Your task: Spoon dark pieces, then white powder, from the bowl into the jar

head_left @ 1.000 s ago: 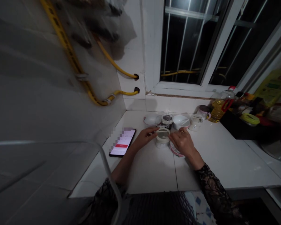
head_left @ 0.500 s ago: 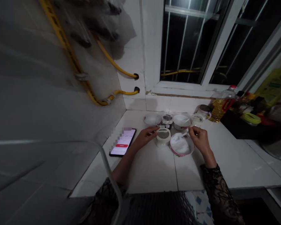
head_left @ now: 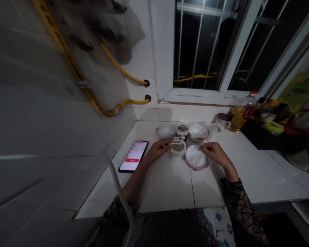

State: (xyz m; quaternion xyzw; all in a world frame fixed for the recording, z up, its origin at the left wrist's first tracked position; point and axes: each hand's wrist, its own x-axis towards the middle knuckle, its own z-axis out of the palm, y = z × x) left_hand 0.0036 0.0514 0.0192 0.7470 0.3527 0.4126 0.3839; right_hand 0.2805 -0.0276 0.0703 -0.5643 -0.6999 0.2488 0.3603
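Note:
My left hand [head_left: 159, 151] is at the rim of a jar [head_left: 178, 156] with a cream collar, its fingertips pinched at the edge of the jar's raised clear lid [head_left: 175, 132]. My right hand [head_left: 214, 152] is closed over the right side of a bowl [head_left: 195, 168] with a pink patterned outside. White powder [head_left: 195, 154] fills much of that bowl. The white spoon in my right fingers is mostly hidden by the hand and blends with the powder. The bowl stands just right of the jar.
Behind stand a shallow bowl [head_left: 161, 132], a dark-filled jar [head_left: 182, 129], a white bowl with a spoon [head_left: 197, 137], another jar [head_left: 214, 133] and a mug [head_left: 222, 120]. A phone [head_left: 134, 157] lies at left. An oil bottle [head_left: 238, 118] stands right.
My right hand has moved left and lower over the bowl, bringing the spoon into the powder. My left hand stays at the jar. The view has shifted slightly.

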